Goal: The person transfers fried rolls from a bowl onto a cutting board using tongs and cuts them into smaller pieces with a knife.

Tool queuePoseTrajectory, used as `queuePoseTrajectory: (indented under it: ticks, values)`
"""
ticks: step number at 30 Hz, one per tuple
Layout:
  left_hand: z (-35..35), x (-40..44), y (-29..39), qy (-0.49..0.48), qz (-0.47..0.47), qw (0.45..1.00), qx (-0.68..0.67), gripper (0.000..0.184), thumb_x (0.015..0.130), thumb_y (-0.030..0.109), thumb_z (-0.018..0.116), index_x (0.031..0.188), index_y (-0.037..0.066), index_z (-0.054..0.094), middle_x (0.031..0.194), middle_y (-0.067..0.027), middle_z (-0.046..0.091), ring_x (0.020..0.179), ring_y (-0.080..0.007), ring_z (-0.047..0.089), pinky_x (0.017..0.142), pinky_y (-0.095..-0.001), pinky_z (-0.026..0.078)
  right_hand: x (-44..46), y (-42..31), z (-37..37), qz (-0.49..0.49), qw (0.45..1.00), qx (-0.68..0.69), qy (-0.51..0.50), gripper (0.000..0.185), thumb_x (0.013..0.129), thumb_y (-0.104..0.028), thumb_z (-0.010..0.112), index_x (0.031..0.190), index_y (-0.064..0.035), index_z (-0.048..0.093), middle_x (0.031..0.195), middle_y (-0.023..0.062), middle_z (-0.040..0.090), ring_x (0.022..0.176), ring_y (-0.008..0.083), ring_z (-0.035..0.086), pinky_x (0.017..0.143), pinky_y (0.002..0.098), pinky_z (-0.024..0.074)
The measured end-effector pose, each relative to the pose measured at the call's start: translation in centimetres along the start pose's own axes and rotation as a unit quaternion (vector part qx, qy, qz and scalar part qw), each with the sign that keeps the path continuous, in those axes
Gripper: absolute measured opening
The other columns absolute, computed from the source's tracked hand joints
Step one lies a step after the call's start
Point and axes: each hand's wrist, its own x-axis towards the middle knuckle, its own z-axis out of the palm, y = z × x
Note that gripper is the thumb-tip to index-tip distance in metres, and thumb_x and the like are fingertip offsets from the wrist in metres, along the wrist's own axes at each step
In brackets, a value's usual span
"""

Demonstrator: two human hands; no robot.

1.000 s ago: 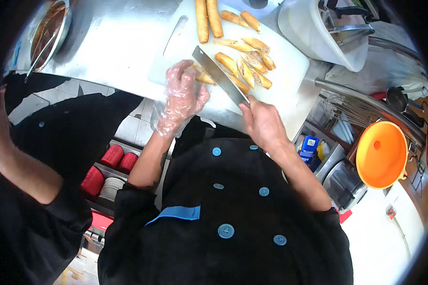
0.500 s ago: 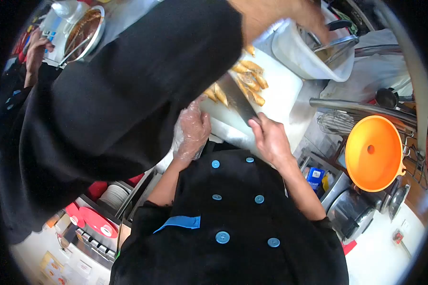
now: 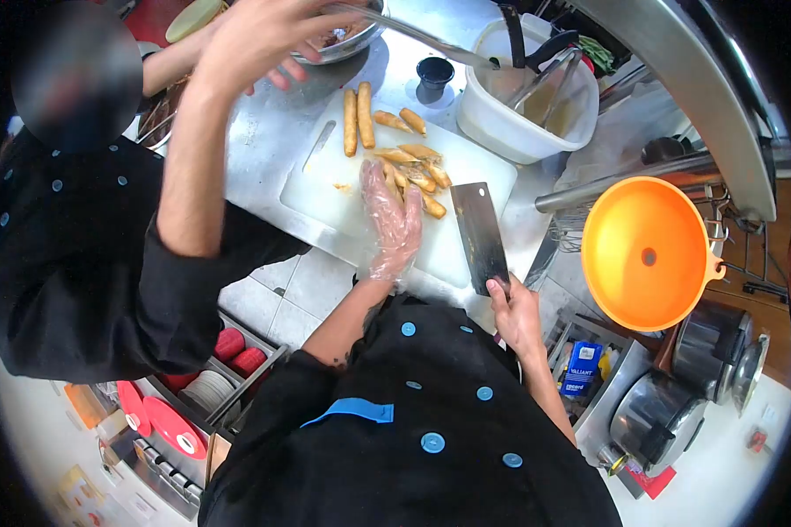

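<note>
My left hand (image 3: 390, 215), in a clear plastic glove, lies at the near side of a pile of cut fried rolls (image 3: 424, 176), its fingers stretched and thumb apart, touching the pieces. The rolls are golden brown, with filling visible at the cut ends. Wrapped around the dark handle of a cleaver (image 3: 477, 230) is my right hand (image 3: 517, 318). The cleaver's broad blade points away from me over the right part of the white cutting board (image 3: 312, 198). Two whole fried rolls (image 3: 358, 119) lie side by side at the board's far left.
At left stands a co-worker in black, whose hand (image 3: 264, 44) holds long metal tongs (image 3: 413, 37) over a metal bowl (image 3: 360, 48). A white tub (image 3: 501, 123) with utensils and a black cup (image 3: 433, 75) are beyond the board. An orange strainer-like bowl (image 3: 646, 220) hangs at right.
The co-worker's arm has pulled back left from across the board, now with tongs in the hand. My cleaver has moved right, away from the rolls; my left hand has moved onto them.
</note>
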Motion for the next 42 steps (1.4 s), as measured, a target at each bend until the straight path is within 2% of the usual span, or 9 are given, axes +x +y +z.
queuePoseTrajectory:
  ticks: [12,16,19,22,26,29,33,38,42]
  values:
    - [-2.2,0.5,-1.5,0.041,0.028,0.998,0.038,0.06,0.099,0.021,0.061,0.147,-0.012,0.043,0.147,-0.0376,0.046,0.138,-0.0523,0.045,0.119,-0.055,0.033,0.4,2.1,-1.1,-0.058,0.998,0.008,0.019,0.027,0.103,-0.021,0.064,0.11,0.0036,0.068,0.095,0.0271,0.074,0.092,0.046,0.072,0.081,0.0474,0.056]
    - [-5.6,1.8,-0.5,0.126,0.06,0.988,0.07,0.033,0.103,0.016,0.061,0.129,-0.005,0.063,0.116,-0.0249,0.069,0.106,-0.0356,0.069,0.098,-0.047,0.052,1.2,2.2,-0.8,-0.056,0.998,0.031,0.028,0.027,0.103,-0.021,0.064,0.11,0.0047,0.068,0.096,0.0283,0.073,0.093,0.0468,0.072,0.081,0.0473,0.056]
    - [-8.9,3.7,-1.8,0.0,-0.116,0.991,0.07,0.024,0.103,0.017,0.062,0.113,-0.004,0.069,0.092,-0.0214,0.071,0.084,-0.0313,0.071,0.082,-0.0483,0.055,0.8,1.9,-0.4,-0.077,0.995,0.027,0.056,0.029,0.103,-0.022,0.063,0.111,0.0054,0.067,0.097,0.0291,0.074,0.093,0.0472,0.072,0.081,0.0473,0.056]
    - [-11.7,4.7,-1.5,-0.086,-0.248,0.955,0.136,0.034,0.098,0.014,0.066,0.126,-0.005,0.064,0.125,-0.0334,0.064,0.11,-0.0487,0.062,0.1,-0.0496,0.05,0.6,1.3,-0.2,-0.133,0.987,0.001,0.093,0.029,0.104,-0.023,0.063,0.11,0.0053,0.068,0.093,0.027,0.075,0.084,0.0387,0.076,0.076,0.0453,0.0568]
    - [-13.4,2.2,-5.5,0.057,0.185,0.933,0.303,0.032,0.093,0.014,0.062,0.113,-0.01,0.069,0.104,-0.0317,0.071,0.096,-0.0532,0.068,0.094,-0.056,0.053,2.4,2.2,1.4,-0.025,0.991,0.109,0.077,0.03,0.105,-0.026,0.063,0.105,0.003,0.069,0.074,0.0121,0.069,0.063,0.017,0.066,0.063,0.037,0.0541]
    - [-14.1,0.0,-3.9,-0.019,0.003,0.998,0.06,0.023,0.089,0.02,0.065,0.097,-0.001,0.071,0.09,-0.0239,0.071,0.082,-0.0487,0.068,0.079,-0.0584,0.052,2.0,2.3,1.5,-0.006,0.985,0.151,0.079,0.034,0.104,-0.031,0.065,0.11,0.0024,0.07,0.076,0.0101,0.071,0.062,0.0197,0.067,0.062,0.0349,0.0548]
    - [-10.9,0.5,2.8,-0.182,0.238,0.954,0.005,0.007,0.087,0.012,0.071,0.086,0.006,0.067,0.073,-0.0133,0.064,0.06,-0.0392,0.06,0.057,-0.0503,0.047,3.0,3.5,1.5,0.028,0.996,0.073,0.049,0.034,0.103,-0.029,0.065,0.115,0.0017,0.07,0.085,0.0206,0.075,0.07,0.0263,0.074,0.07,0.0389,0.0562]
    - [0.5,8.2,15.9,-0.204,0.323,0.921,-0.074,0.019,0.086,0.003,0.066,0.104,-0.002,0.069,0.093,-0.0204,0.071,0.089,-0.0416,0.07,0.076,-0.0473,0.057,2.7,2.7,1.2,-0.043,0.995,0.059,0.074,0.034,0.103,-0.03,0.066,0.114,0.002,0.069,0.083,0.0111,0.074,0.066,0.0154,0.066,0.063,0.0321,0.0544]
    - [9.9,16.0,20.4,-0.308,0.42,0.85,0.074,0.039,0.088,0.005,0.057,0.127,0.001,0.065,0.122,-0.0227,0.069,0.118,-0.04,0.065,0.098,-0.0476,0.054,2.6,2.4,2.0,-0.011,0.991,0.09,0.101,0.031,0.101,-0.029,0.068,0.103,0.0025,0.07,0.084,0.0275,0.07,0.08,0.0413,0.074,0.072,0.0434,0.056]
